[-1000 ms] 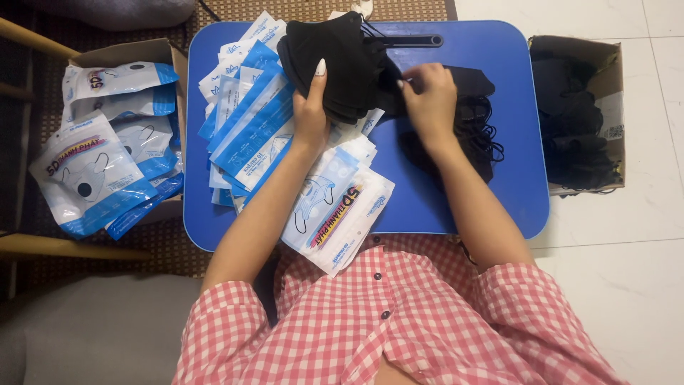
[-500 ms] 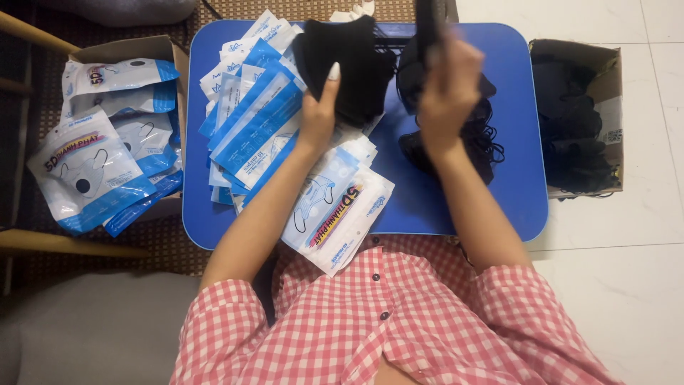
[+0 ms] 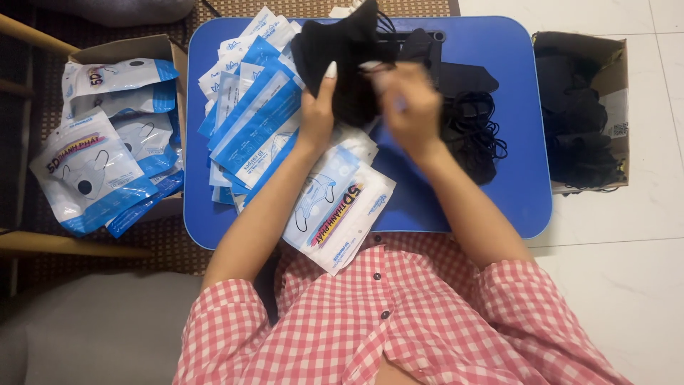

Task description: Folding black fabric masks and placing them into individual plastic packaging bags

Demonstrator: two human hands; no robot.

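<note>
Blue plastic is forming the top of the small table (image 3: 513,192) that is filling the middle of the view, with a person in a red-and-white checked shirt (image 3: 399,321) sitting at its near edge. On the floor to the left, a cardboard box (image 3: 125,50) is holding filled white-and-blue packets, and to the right another box (image 3: 613,64) is holding loose black masks. A fanned heap of flat white-and-blue packets (image 3: 249,121) is covering the table's left half, and one printed packet (image 3: 338,214) is hanging over the near edge. A pile of black masks (image 3: 470,135) with tangled ear loops is lying on the right half. The left hand (image 3: 317,117) is clamping a stack of black masks (image 3: 342,57) above the table's far middle, fingers closed around its near side. The right hand (image 3: 410,107), blurred, is sitting just beside that stack with fingers curled; whether it is gripping anything I cannot tell.
</note>
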